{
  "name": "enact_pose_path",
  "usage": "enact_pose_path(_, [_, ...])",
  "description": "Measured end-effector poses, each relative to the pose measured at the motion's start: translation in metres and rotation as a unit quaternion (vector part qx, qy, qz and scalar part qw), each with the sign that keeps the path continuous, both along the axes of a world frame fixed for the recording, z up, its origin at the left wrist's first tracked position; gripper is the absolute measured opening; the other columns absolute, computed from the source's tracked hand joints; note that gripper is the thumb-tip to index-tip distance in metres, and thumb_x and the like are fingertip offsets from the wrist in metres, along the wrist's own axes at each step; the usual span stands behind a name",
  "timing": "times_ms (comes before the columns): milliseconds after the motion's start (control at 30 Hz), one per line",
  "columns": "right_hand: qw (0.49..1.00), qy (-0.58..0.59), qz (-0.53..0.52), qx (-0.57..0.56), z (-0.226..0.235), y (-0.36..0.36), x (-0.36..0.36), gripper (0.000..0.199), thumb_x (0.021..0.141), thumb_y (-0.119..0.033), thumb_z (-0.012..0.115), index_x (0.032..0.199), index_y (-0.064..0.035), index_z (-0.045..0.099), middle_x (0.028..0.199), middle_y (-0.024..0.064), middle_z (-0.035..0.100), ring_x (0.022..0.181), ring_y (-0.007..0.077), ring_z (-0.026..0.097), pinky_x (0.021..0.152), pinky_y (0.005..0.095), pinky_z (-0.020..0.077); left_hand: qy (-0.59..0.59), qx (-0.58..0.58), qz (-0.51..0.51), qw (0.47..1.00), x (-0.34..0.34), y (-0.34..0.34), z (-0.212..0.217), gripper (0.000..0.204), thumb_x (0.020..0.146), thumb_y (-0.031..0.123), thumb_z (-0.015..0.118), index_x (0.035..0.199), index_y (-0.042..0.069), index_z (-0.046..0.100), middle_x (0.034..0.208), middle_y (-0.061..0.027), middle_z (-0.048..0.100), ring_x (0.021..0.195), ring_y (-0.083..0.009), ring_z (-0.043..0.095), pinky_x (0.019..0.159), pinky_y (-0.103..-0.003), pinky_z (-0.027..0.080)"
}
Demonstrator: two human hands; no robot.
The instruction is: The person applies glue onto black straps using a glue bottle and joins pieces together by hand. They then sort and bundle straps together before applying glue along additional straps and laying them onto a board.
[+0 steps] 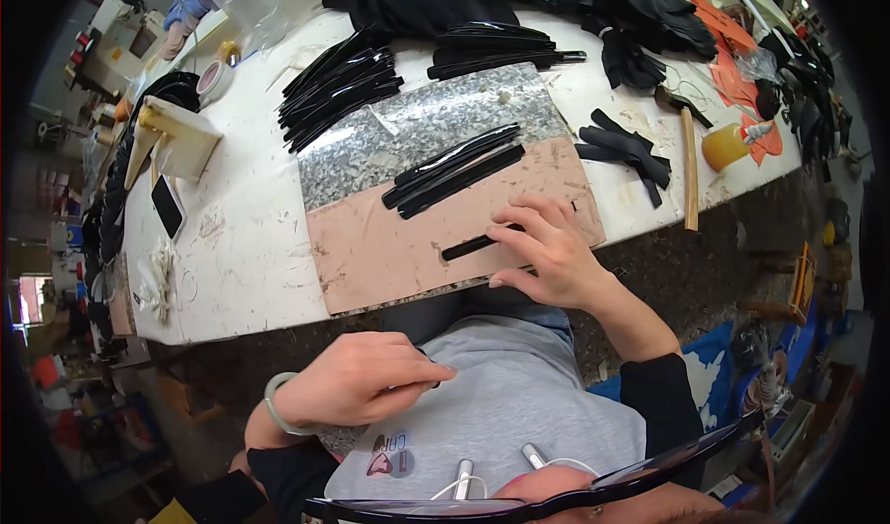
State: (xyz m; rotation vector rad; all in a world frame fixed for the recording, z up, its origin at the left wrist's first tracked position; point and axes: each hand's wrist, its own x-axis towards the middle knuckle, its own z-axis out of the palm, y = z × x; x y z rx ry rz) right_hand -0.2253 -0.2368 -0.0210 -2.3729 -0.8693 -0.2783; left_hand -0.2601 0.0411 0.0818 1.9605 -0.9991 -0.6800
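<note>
A single narrow black strip [468,247] lies on a pinkish-tan sheet [362,255], near its front edge. Over the strip's right end is my right hand [549,255], fingers spread and thumb apart; the hand hides that end. My left hand [366,380] hovers in front of my grey shirt, off the table, with fingers curled and thumb against the index finger. A small dark bit shows at its fingertips, too little to name. Beyond my right hand, several glossy black strips [454,167] rest side by side across the sheet and a speckled stone slab [348,167].
Piles of black strips [338,88] and dark material [417,0] occupy the far side. At right are loose black pieces [626,149], a wooden stick [690,167] and a yellow jar [723,149]. A cream container [185,139] and a phone [168,207] stand left.
</note>
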Motion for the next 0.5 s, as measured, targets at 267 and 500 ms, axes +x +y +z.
enact_pose_path(267, [0.999,0.008,-0.01,-0.046,-0.009,0.007,-0.003,0.058,0.07,-0.044,0.074,0.113,-0.0086,0.059,0.114,0.0061,0.054,0.11,0.0253,0.047,0.095,0.0415,0.0286,0.01,-0.329,0.133,0.935,0.045,-0.036,0.051,0.038,0.072,-0.014,0.052,0.106,-0.004,0.066,0.084,-0.009,0.065,0.071,-0.0126,0.054,0.067,-0.027,0.044])
enact_pose_path(500, [0.999,-0.03,-0.01,-0.026,-0.02,-0.003,-0.02,0.041,0.065,-0.019,0.076,0.104,-0.0133,0.062,0.103,0.0006,0.055,0.105,0.02,0.05,0.088,0.041,0.0279,0.145,-0.139,0.34,0.919,0.078,-0.069,-0.048,0.024,0.089,0.009,0.063,0.112,0.002,0.066,0.092,-0.0035,0.066,0.077,-0.0058,0.057,0.064,-0.02,0.045])
